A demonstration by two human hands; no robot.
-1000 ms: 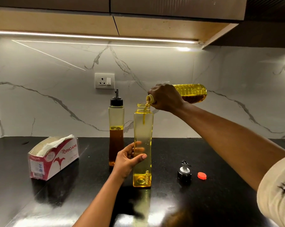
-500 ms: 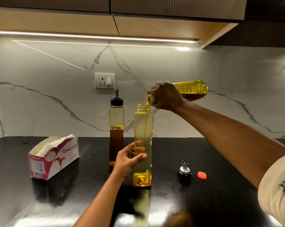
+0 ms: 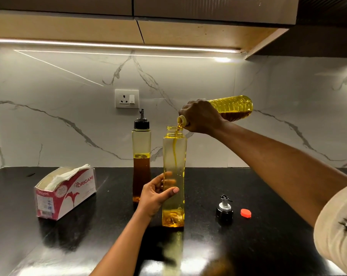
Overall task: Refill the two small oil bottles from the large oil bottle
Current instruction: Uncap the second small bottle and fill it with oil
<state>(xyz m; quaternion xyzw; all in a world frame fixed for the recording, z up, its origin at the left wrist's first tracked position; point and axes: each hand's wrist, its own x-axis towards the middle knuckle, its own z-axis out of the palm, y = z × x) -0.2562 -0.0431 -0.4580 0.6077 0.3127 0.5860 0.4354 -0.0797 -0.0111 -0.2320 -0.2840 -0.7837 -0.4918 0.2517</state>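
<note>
An uncapped small oil bottle [image 3: 174,156], tall and clear, stands on the black counter [image 3: 268,246] with a little yellow oil at its bottom. My left hand [image 3: 155,194] wraps around its lower middle. My right hand [image 3: 201,116] grips the neck of the large oil bottle [image 3: 233,106], tipped almost level, its mouth over the small bottle's opening. A thin stream of oil runs down inside. Behind and to the left stands the second small oil bottle [image 3: 141,156], capped with a black spout and about half full of darker oil.
A black pourer cap [image 3: 224,210] and a red cap [image 3: 245,213] lie on the counter to the right of the open bottle. A tissue box [image 3: 66,193] sits at the left. The marble wall with a socket [image 3: 126,99] is close behind, with cabinets overhead.
The large bottle's base has risen slightly, steepening the tilt. Oil keeps streaming and the level in the open bottle has risen a little. My left hand has stayed put.
</note>
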